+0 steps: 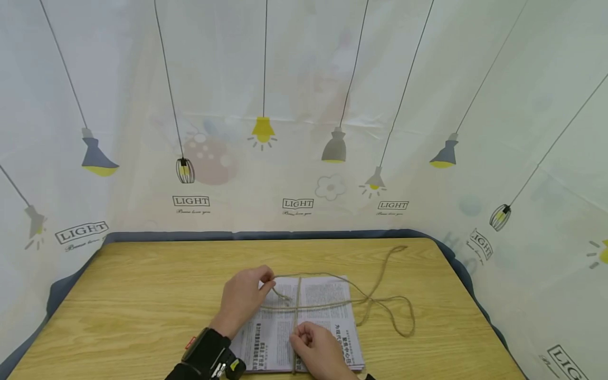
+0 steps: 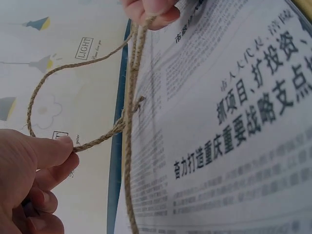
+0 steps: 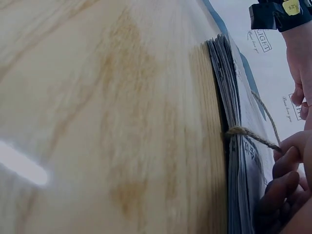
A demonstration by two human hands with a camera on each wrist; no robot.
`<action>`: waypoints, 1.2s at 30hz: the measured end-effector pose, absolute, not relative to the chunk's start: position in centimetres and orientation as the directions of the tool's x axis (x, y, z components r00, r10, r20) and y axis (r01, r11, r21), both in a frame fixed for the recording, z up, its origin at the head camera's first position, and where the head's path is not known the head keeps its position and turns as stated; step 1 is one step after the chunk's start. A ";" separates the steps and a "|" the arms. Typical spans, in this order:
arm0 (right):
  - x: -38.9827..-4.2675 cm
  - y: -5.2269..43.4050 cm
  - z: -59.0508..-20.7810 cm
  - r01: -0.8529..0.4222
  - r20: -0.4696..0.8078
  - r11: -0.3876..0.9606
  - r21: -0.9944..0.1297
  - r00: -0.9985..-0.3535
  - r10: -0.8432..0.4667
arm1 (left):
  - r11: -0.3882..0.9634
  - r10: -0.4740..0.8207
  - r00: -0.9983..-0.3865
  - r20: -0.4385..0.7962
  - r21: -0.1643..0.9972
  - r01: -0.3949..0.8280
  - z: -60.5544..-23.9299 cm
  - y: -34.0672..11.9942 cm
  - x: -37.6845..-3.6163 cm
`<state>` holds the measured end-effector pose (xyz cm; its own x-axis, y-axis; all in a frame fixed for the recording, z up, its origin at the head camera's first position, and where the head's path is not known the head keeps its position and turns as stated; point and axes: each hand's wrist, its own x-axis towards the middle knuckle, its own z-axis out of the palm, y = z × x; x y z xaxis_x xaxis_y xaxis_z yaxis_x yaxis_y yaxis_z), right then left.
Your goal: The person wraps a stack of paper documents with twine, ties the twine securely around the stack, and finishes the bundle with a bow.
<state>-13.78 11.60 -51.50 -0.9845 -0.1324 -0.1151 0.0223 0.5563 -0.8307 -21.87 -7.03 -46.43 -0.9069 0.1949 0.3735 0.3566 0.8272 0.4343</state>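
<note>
I have the left hand point(image 1: 243, 296) and right hand point(image 1: 320, 348) pinching tan, twisted twine point(image 2: 127, 165) crossed over stacked, black-printed white newspapers point(image 1: 273, 343).

Newspaper stack point(image 2: 204, 117) cut off at left-wrist view's right edge; twine point(image 1: 298, 295) partly hidden under right fingers point(image 1: 300, 344).

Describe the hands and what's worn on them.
The left hand is ungloved, with a bulky black wrist unit bearing a small red tag and a yellow patch. The right hand is ungloved too; only a sliver of black wristwear shows at the head view's edge.
</note>
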 end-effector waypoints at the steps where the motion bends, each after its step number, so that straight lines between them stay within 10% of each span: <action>1: -13.8 11.6 -51.5 0.023 -0.116 0.550 -0.835 -0.984 -0.135 | 0.827 0.195 -0.909 0.369 0.436 0.355 -46.5 -7.0 -21.9; 29: -14.0 12.2 -51.4 -0.035 -0.091 0.526 -0.850 -0.973 -0.213 | 0.705 0.419 -0.903 0.099 0.591 0.392 -48.0 -5.6 -21.6; 36: -15.0 13.5 -49.5 -0.243 0.107 0.761 -0.602 -0.969 -0.224 | 0.706 0.428 -0.899 0.089 0.589 0.394 -48.0 -5.5 -21.4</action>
<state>-14.97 13.46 -49.54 -0.9687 -0.2240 0.1071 -0.2425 0.7606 -0.6022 -21.44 -5.53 -48.02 -0.8995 0.4278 0.0890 0.3940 0.7060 0.5885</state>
